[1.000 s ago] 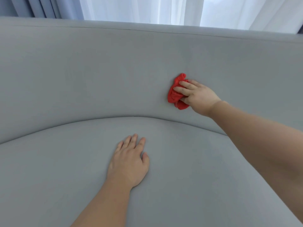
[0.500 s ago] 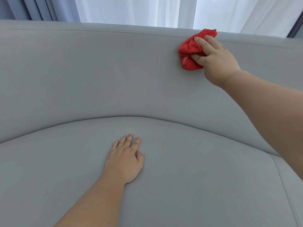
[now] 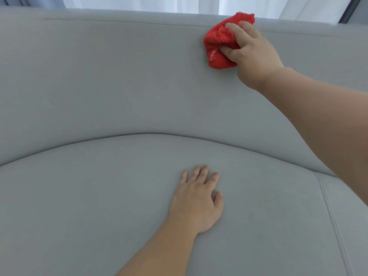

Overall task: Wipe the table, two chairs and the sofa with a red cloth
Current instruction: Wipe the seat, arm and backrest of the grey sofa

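Observation:
A grey sofa (image 3: 99, 86) fills the view, backrest above and seat cushion below. My right hand (image 3: 253, 54) grips a bunched red cloth (image 3: 218, 46) and presses it against the backrest just under its top edge, at the upper right. My left hand (image 3: 197, 200) lies flat on the seat cushion, fingers straight and pointing toward the backrest. The table and the chairs are out of view.
White curtains (image 3: 139, 2) hang behind the sofa's top edge. A stitched seam (image 3: 328, 216) runs down the seat cushion at the right.
My right hand has carried the cloth from the middle of the backrest up to its top edge, where it has stayed for the last half second. The left hand stays flat on the seat.

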Tool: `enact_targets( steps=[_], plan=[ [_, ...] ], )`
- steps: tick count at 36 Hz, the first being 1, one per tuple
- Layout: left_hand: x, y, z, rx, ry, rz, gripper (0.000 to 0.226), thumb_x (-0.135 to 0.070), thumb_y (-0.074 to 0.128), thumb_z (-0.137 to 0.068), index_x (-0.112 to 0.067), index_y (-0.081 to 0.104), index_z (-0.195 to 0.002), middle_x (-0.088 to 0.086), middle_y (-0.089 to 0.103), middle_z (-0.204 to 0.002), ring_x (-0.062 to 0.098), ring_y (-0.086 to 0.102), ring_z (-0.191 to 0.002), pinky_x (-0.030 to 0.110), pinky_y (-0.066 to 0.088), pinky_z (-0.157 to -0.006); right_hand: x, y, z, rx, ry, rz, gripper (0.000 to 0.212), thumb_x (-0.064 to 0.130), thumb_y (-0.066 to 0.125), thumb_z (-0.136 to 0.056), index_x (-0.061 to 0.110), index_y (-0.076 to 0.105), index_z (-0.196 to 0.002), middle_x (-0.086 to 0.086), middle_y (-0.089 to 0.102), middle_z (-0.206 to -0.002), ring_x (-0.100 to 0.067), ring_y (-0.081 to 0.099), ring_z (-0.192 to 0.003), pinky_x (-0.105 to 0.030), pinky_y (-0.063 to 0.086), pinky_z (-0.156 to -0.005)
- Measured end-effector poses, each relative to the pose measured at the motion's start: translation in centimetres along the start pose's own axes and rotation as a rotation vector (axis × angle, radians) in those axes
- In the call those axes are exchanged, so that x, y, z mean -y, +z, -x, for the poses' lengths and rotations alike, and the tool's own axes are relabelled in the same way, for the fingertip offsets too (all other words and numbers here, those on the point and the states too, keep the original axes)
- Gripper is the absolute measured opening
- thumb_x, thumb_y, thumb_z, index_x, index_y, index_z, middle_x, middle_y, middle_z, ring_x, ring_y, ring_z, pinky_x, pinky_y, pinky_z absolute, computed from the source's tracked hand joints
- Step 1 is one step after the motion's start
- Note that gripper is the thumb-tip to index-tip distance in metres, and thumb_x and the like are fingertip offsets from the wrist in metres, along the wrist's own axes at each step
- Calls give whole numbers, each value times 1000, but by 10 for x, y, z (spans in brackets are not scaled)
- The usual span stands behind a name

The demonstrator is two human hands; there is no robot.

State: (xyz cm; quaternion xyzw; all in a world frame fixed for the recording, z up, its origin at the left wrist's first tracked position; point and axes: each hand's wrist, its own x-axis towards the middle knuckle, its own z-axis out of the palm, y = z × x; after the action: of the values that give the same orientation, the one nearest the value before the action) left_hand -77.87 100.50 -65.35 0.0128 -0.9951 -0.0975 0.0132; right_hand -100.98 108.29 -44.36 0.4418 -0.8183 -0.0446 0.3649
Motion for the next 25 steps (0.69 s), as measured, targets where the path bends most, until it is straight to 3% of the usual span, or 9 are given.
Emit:
enact_targets(
  steps=[3,5,6,9,11,21,25],
  plan=[
    [2,3,0,-15,-1,-1,71,-49,6,-84,-30,16,-151,-2,10,-160,14,4,-146,42,0,-119,8,5,-4,1,66,2,41,20,37,-100,15,52,-138,-16,22,-157,-41,17,-143,-44,16,-119],
    [2,2,-1,-12,2,13,66,-47,9,-88,-30,15,-151,-2,7,-161,14,2,-147,41,-2,-119,11,2,-3,42,132,-17,60,40,21,-94,18,44,-144,-13,19,-158,-37,15,-145,-41,16,-119],
    [2,2,0,-8,6,23,66,-47,12,-88,-30,15,-151,-3,7,-161,14,1,-147,41,-2,-119,11,0,0,50,141,-15,61,41,23,-92,19,41,-146,-12,17,-159,-36,13,-146,-42,16,-119],
    [4,3,0,-31,13,21,67,-48,12,-87,-30,15,-151,-3,7,-161,13,2,-147,40,-3,-119,12,3,13,37,89,29,49,8,40,-96,16,45,-144,-14,15,-160,-41,11,-145,-45,14,-119],
    [5,5,0,-48,15,15,63,-48,15,-91,-31,16,-151,-3,7,-161,14,2,-147,40,-2,-119,17,6,22,31,104,28,51,1,41,-94,14,47,-142,-15,16,-159,-43,11,-145,-46,12,-120],
    [7,10,-4,-67,26,15,57,-45,21,-97,-32,12,-152,-3,4,-161,14,1,-147,40,-2,-119,26,41,42,-53,61,149,46,2,37,-86,5,65,-122,-25,41,-145,-55,34,-132,-60,29,-110],
    [5,9,-3,-61,16,18,57,-46,21,-97,-33,11,-152,-5,3,-161,13,0,-147,39,-4,-119,35,68,84,64,-50,211,45,9,34,-84,5,74,-102,-25,55,-133,-55,50,-119,-63,39,-97]
  ],
)
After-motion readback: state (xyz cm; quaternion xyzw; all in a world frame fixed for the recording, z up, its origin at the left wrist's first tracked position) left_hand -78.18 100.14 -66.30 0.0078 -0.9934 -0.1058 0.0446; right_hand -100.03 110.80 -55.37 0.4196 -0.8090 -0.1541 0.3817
